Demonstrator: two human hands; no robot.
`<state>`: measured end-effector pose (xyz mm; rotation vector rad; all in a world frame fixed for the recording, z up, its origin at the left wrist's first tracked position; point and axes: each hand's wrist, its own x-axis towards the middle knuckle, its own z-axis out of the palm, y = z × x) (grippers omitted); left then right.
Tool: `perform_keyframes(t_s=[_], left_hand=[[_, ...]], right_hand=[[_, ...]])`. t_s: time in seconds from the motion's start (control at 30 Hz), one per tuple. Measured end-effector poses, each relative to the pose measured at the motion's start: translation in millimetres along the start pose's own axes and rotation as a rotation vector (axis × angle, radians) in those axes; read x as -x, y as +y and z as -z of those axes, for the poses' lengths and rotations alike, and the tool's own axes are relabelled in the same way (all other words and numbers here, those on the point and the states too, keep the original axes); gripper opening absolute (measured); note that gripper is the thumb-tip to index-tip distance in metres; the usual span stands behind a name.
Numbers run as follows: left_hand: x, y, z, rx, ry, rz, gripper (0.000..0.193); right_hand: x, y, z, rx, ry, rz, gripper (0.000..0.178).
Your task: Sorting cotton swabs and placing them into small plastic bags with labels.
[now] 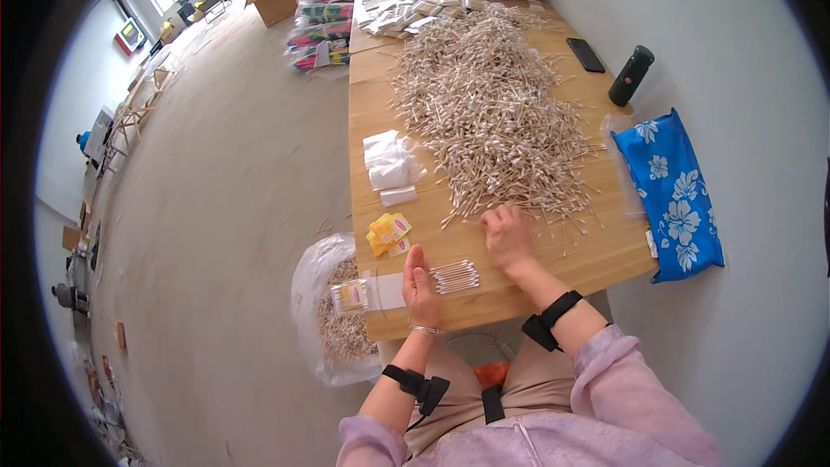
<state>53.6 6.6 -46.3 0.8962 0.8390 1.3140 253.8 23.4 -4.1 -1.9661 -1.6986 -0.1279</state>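
My left hand stands on its edge on the wooden table, fingers stretched out. Its palm side is against a flat row of cotton swabs. On its other side lies a clear bag, with a small filled pack of swabs at the table's left edge. My right hand is at the near edge of a large heap of loose cotton swabs. Its fingers are curled in, tips among the swabs; what they grip is hidden. Yellow cards lie left of it.
White plastic bags lie at the table's left side. A phone, a dark bottle and a blue flowered pack line the right, by the wall. Below the left edge stands a clear sack of swabs. White packets are piled far off.
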Motion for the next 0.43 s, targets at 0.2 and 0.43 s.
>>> perform_keyframes(t_s=[0.2, 0.43], left_hand=[[5, 10, -2, -0.012, 0.045, 0.028, 0.051], [4, 15, -9, 0.037, 0.02, 0.067, 0.055]], right_hand=[[19, -57, 9, -0.185, -0.223, 0.09, 0.007], [50, -51, 3, -0.852, -0.011, -0.239, 0.032]])
